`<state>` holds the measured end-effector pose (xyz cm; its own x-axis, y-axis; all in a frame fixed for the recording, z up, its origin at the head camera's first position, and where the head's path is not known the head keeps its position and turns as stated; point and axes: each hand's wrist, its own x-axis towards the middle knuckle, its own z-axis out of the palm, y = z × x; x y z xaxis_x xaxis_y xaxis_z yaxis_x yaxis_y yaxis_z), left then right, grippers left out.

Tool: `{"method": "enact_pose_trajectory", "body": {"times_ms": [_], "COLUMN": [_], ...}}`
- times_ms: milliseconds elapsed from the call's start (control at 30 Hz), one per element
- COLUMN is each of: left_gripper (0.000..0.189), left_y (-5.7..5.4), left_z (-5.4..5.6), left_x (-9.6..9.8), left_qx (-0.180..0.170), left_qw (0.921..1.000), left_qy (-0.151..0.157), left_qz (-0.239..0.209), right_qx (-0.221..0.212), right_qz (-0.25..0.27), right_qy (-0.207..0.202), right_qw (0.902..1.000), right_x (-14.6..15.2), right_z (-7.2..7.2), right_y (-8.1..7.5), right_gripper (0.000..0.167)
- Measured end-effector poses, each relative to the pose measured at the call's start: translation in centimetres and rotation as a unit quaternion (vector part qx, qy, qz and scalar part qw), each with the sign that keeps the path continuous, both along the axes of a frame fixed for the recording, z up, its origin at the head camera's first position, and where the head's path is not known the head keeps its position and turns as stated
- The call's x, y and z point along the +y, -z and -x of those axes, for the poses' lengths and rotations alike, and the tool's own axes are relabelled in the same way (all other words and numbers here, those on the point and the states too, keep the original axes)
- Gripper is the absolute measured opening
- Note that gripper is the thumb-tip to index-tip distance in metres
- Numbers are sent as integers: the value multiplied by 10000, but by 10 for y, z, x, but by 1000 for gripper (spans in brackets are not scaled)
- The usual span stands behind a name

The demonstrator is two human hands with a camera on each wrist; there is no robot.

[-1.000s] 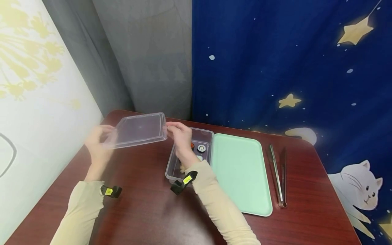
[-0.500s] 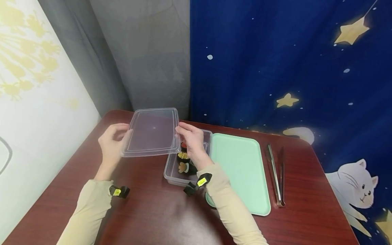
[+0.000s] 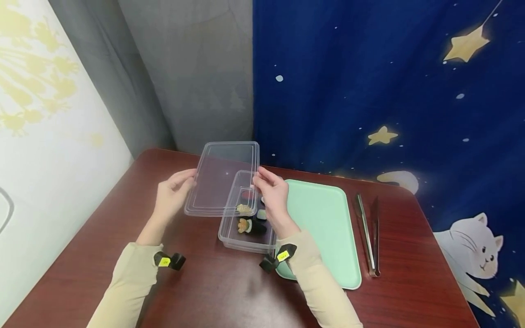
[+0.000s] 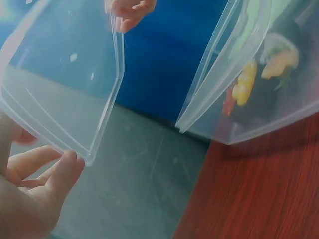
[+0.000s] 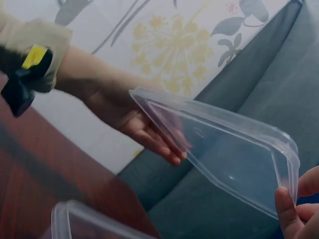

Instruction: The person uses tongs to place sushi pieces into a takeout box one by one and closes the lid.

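A clear plastic lid [image 3: 223, 175] is held up between both hands, above and left of a clear plastic box [image 3: 246, 243]. My left hand [image 3: 172, 196] pinches the lid's left edge; in the left wrist view its thumb and fingers [image 4: 67, 167] meet at that rim. On the lid's right edge my right hand [image 3: 275, 196] has a pinch grip, its thumb [image 5: 285, 206] showing in the right wrist view. Inside the box lie several sushi pieces, among them a dark roll with an orange end [image 3: 244, 225]. Part of the box shows through the lid.
A pale green tray [image 3: 324, 228] lies right of the box, partly behind my right forearm. Metal tongs [image 3: 368, 237] rest farther right on the dark red wooden table [image 3: 197, 291]. Grey and blue curtains hang behind the table's far edge.
Both hands have carried the lid to the right, from left of the box to partly over it. The lid now shows more of its face. Box, tray and tongs stay put.
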<state>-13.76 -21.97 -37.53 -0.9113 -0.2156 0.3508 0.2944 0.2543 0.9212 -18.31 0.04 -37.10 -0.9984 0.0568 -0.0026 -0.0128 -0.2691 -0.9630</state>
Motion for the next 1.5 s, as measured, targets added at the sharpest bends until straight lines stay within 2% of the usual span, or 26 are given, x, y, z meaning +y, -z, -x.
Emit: {"method": "enact_pose_trajectory", "body": {"times_ms": [133,267,500,633,767,1000,1167,1267,1500], "left_gripper": [30,34,36,36,35,35,35,35,36], "left_y": [0,5,28,37,44,55,62,67,76], "left_z": [2,5,21,25,26,24,22,20,17], "left_x": [13,23,34,41,48,55,55,54,53], "left_qx": [-234,-372,-414,-365,-374,-598,-597,-509,-401], "left_qw": [9997,9987,9972,9966,9957,9942,9946,9957,9956], "left_qy": [109,292,499,562,653,746,803,777,638], "left_qz": [-21,-168,-359,-485,-539,-483,-273,44,554], "right_qx": [263,442,634,677,641,495,644,897,1579], "right_qz": [-180,-491,-900,-1078,-1352,-1750,-1878,-2097,-2991], "right_qy": [116,233,362,411,471,462,461,553,727], "right_qw": [9994,9975,9933,9910,9876,9822,9790,9721,9383], "right_x": [12,25,47,55,63,71,74,75,76], "right_z": [-3,-6,-10,-12,-14,-17,-19,-19,-20], "right_y": [5,8,16,22,30,45,56,64,74], "right_gripper": [35,35,36,36,36,36,34,31,26]}}
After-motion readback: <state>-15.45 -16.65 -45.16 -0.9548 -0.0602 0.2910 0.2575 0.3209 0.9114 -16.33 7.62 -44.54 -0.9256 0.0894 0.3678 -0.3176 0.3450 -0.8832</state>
